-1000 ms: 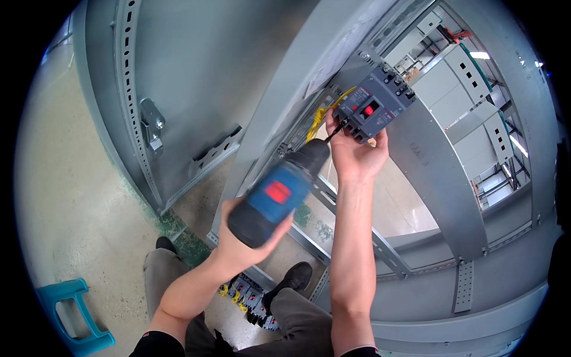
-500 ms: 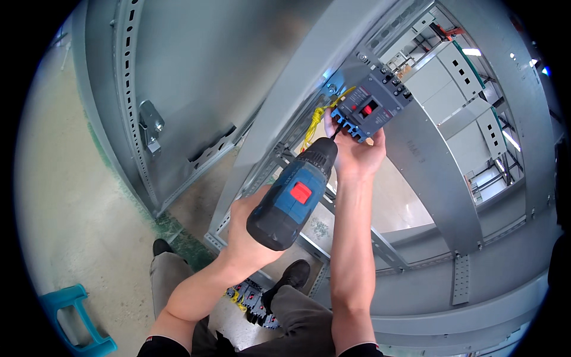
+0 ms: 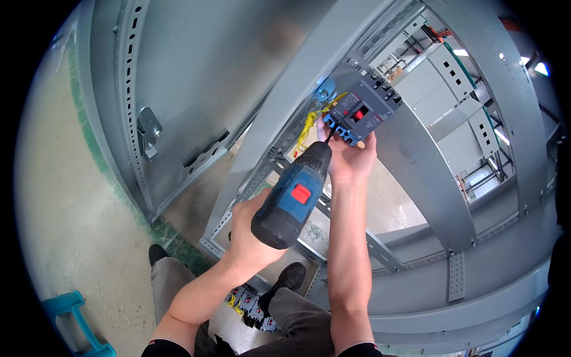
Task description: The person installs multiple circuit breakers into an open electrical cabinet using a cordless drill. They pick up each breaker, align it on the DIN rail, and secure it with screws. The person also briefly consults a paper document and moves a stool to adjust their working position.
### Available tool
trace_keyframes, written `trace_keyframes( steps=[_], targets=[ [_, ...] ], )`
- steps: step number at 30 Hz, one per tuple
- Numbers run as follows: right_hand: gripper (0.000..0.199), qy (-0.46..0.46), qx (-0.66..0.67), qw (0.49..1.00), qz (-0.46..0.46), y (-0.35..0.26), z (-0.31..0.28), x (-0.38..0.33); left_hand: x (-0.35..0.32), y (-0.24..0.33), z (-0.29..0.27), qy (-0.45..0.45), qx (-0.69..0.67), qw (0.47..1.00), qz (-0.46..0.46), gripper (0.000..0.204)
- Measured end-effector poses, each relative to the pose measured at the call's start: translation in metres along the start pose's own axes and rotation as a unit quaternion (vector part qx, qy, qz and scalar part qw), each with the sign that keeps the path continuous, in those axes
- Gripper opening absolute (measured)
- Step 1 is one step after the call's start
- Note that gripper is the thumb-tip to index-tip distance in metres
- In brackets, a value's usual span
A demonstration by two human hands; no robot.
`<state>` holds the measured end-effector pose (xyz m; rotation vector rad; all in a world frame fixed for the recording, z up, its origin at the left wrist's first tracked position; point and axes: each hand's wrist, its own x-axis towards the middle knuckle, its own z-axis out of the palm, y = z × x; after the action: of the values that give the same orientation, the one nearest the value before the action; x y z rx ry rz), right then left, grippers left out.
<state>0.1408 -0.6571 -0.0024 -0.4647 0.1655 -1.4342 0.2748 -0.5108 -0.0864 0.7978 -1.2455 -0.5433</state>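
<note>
My left hand (image 3: 250, 235) is wrapped tight around the grip of a blue cordless drill (image 3: 291, 199), forearm rising from the lower edge, the drill angled up and to the right so its bit meets the lower left corner of a dark grey circuit breaker (image 3: 361, 112). My right hand (image 3: 351, 156) reaches straight up, arm nearly vertical, fingers closed under the breaker's blue lower edge, steadying it against the grey metal rail (image 3: 416, 160) of the cabinet frame. A yellow wire (image 3: 308, 124) hangs just left of the breaker. Compared with half a second ago, the drill has lifted closer to the breaker and my left wrist sits higher; the right hand keeps the same hold.
</note>
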Motion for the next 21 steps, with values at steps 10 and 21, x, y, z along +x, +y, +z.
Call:
trace_keyframes(
  steps=[10, 21],
  targets=[
    [0.047, 0.060, 0.020, 0.998, -0.012, 0.000, 0.006, 0.000, 0.006, 0.014, -0.002, 0.035, -0.084, 0.983, -0.158, 0.021],
    [0.064, 0.068, -0.222, 0.973, -0.003, -0.018, -0.017, -0.033, -0.002, 0.035, 0.003, 0.053, -0.148, 0.967, -0.202, 0.014]
  ],
)
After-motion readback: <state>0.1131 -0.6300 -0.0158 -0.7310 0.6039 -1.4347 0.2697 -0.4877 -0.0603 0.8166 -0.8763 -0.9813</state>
